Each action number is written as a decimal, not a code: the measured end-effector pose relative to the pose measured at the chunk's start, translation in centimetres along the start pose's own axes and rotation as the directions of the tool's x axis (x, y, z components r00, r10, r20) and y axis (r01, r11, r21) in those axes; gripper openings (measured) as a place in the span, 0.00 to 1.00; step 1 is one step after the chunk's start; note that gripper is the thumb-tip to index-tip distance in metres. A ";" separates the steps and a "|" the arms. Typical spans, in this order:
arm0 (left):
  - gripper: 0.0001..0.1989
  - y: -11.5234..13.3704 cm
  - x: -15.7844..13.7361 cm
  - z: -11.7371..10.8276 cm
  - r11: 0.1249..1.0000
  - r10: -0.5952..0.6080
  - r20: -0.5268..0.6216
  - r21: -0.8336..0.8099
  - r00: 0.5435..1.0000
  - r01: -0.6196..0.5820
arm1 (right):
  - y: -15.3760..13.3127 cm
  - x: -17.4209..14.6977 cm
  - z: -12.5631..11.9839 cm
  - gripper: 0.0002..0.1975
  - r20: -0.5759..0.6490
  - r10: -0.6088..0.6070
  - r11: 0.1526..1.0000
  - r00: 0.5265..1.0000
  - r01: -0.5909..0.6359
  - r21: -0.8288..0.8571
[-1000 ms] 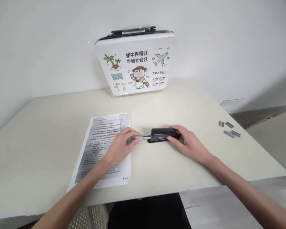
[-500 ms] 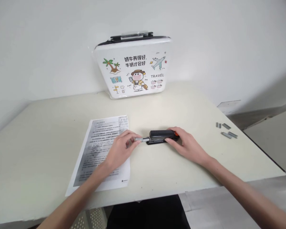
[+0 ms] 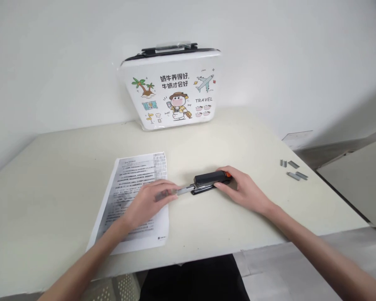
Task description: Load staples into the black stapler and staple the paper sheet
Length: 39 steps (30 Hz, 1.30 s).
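Note:
A black stapler (image 3: 205, 179) with an orange part at its back end lies on the table. A thin silver staple tray (image 3: 184, 190) sticks out of its front, toward the left. My left hand (image 3: 147, 202) is above the printed sheet (image 3: 138, 242), its thumb and fingertips closed round the tray's outer end, with a gap showing deeper between the fingers. My right hand (image 3: 246, 190) grips the stapler's back end, thumb on the near side and fingers over the far side.
Several grey staple strips (image 3: 293, 176) lie near the table's right edge. At the back, a white case (image 3: 172, 92) with cartoon prints and a black handle leans against the wall. The table's (image 3: 207, 234) front edge runs just above my lap.
My left hand has shifted left and its fingers have straightened somewhat. The stapler has turned slightly, its front end now pointing more toward me. My right hand keeps its grip.

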<state>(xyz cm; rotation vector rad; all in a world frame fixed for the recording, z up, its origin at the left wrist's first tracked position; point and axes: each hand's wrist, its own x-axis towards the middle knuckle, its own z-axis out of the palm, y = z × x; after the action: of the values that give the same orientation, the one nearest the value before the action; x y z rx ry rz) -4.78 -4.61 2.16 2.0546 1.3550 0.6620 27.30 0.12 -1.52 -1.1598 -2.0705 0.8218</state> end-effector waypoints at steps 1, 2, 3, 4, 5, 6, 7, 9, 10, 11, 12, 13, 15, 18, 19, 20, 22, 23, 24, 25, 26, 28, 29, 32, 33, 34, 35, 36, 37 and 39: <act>0.08 -0.1 -0.3 -0.1 1.000 0.015 0.006 -0.025 1.000 -0.015 | -0.1 0.0 -0.1 0.14 0.012 0.001 1.000 1.000 -0.001 0.017; 0.08 -0.2 -0.5 -0.2 0.998 0.031 0.010 -0.047 0.999 -0.030 | -0.1 0.1 -0.2 0.14 0.029 -0.001 0.999 1.000 0.000 0.035; 0.08 -0.3 -0.6 -0.2 0.997 0.045 0.016 -0.066 0.999 -0.044 | -0.2 0.1 -0.3 0.13 0.047 -0.006 0.999 0.999 0.003 0.052; 0.08 -0.4 -0.6 -0.1 0.995 0.059 0.021 -0.084 0.998 -0.057 | -0.2 0.1 -0.4 0.13 0.064 -0.013 0.998 0.998 0.009 0.066; 0.09 -0.4 -0.5 0.0 0.993 0.069 0.030 -0.099 0.997 -0.065 | -0.2 0.1 -0.4 0.12 0.077 -0.020 0.997 0.997 0.014 0.077; 0.09 -0.4 -0.3 0.2 0.991 0.077 0.040 -0.110 0.996 -0.072 | -0.2 0.1 -0.4 0.12 0.085 -0.023 0.996 0.996 0.016 0.084; 0.10 -0.4 0.0 0.3 0.991 0.084 0.053 -0.112 0.995 -0.078 | -0.2 0.0 -0.4 0.12 0.090 -0.023 0.996 0.996 0.015 0.089; 0.10 -0.4 1.0 0.6 0.993 0.098 0.091 -0.070 0.991 -0.092 | -0.1 0.0 -0.4 0.12 0.092 -0.020 0.996 0.996 0.012 0.092; 0.09 -0.3 1.5 0.7 0.994 0.107 0.119 -0.026 0.987 -0.104 | -0.1 0.0 -0.3 0.12 0.093 -0.022 0.996 0.995 0.014 0.093; 0.09 -0.2 2.1 0.8 0.992 0.118 0.154 0.027 0.981 -0.123 | -0.1 0.0 -0.3 0.13 0.095 -0.028 0.995 0.995 0.019 0.093; 0.08 -0.2 2.7 0.9 0.985 0.134 0.186 0.081 0.973 -0.151 | 0.0 0.0 -0.3 0.13 0.094 -0.036 0.995 0.995 0.027 0.095; 0.09 -0.1 3.2 1.1 0.974 0.154 0.211 0.131 0.965 -0.184 | 0.0 0.0 -0.3 0.13 0.094 -0.045 0.995 0.995 0.036 0.096; 0.12 -0.1 4.1 1.4 0.946 0.206 0.229 0.202 0.951 -0.253 | 0.1 0.1 -0.3 0.13 0.093 -0.058 0.994 0.994 0.049 0.097; 0.18 -0.2 4.9 1.9 0.913 0.273 0.212 0.252 0.938 -0.322 | 0.1 0.1 -0.3 0.13 0.092 -0.067 0.994 0.993 0.059 0.087; 0.20 -0.2 5.0 2.1 0.906 0.285 0.206 0.261 0.936 -0.334 | 0.2 0.0 -0.3 0.13 0.093 -0.070 0.994 0.993 0.062 0.086; 0.21 -0.2 5.1 2.2 0.900 0.295 0.198 0.270 0.935 -0.342 | 0.2 0.0 -0.2 0.13 0.094 -0.072 0.994 0.993 0.064 0.085; 0.23 -0.2 5.3 2.4 0.890 0.307 0.183 0.291 0.934 -0.350 | 0.2 -0.1 -0.2 0.13 0.095 -0.080 0.994 0.992 0.072 0.081; 0.24 -0.1 5.4 2.5 0.886 0.308 0.178 0.304 0.935 -0.350 | 0.2 -0.1 -0.2 0.13 0.092 -0.084 0.994 0.992 0.078 0.075; 0.23 0.0 5.4 2.6 0.883 0.304 0.176 0.316 0.936 -0.346 | 0.2 -0.2 -0.2 0.13 0.092 -0.087 0.994 0.992 0.081 0.067; 0.23 0.1 5.4 2.7 0.882 0.296 0.170 0.329 0.940 -0.338 | 0.2 -0.2 -0.2 0.14 0.091 -0.086 0.995 0.992 0.081 0.058; 0.22 0.3 5.3 2.8 0.883 0.284 0.161 0.339 0.945 -0.323 | 0.2 -0.3 -0.2 0.14 0.092 -0.081 0.996 0.992 0.077 0.052; 0.20 0.5 4.6 2.6 0.893 0.246 0.140 0.351 0.959 -0.281 | 0.0 -0.4 -0.2 0.15 0.093 -0.059 0.997 0.994 0.055 0.047; 0.19 0.6 4.0 2.3 0.899 0.228 0.124 0.355 0.966 -0.257 | 0.0 -0.4 -0.2 0.15 0.089 -0.047 0.998 0.995 0.043 0.046; 0.14 0.3 0.5 0.5 0.907 0.191 0.058 0.372 0.980 -0.199 | -0.1 -0.6 -0.1 0.15 0.073 -0.020 0.999 0.997 0.017 0.037; 0.15 0.0 -1.1 -0.4 0.906 0.185 0.033 0.381 0.982 -0.184 | -0.2 -0.6 0.0 0.15 0.067 -0.016 0.999 0.998 0.014 0.033; 0.15 -0.4 -2.8 -1.4 0.908 0.179 0.009 0.383 0.984 -0.168 | -0.2 -0.6 0.0 0.15 0.063 -0.013 1.000 0.998 0.011 0.029; 0.15 -0.8 -4.7 -2.3 0.911 0.156 -0.006 0.387 0.988 -0.142 | -0.2 -0.7 0.0 0.15 0.061 -0.009 1.000 0.998 0.008 0.025; 0.18 -1.2 -6.6 -3.0 0.911 0.130 -0.005 0.395 0.991 -0.118 | -0.2 -0.7 0.1 0.15 0.060 -0.006 1.000 0.998 0.005 0.019; 0.21 -1.7 -8.4 -3.6 0.907 0.107 0.001 0.410 0.994 -0.098 | -0.3 -0.7 0.1 0.15 0.059 -0.002 1.000 0.998 0.002 0.014; 0.31 -2.3 -11.7 -4.1 0.887 0.093 0.056 0.449 0.994 -0.108 | -0.3 -0.9 0.2 0.16 0.060 0.002 1.000 0.998 -0.002 0.007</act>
<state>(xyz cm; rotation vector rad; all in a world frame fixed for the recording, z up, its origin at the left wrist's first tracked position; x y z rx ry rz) -13.22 -14.00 2.40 2.5035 1.4978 0.3715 27.37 -0.82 -1.55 -1.1464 -2.1134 0.8742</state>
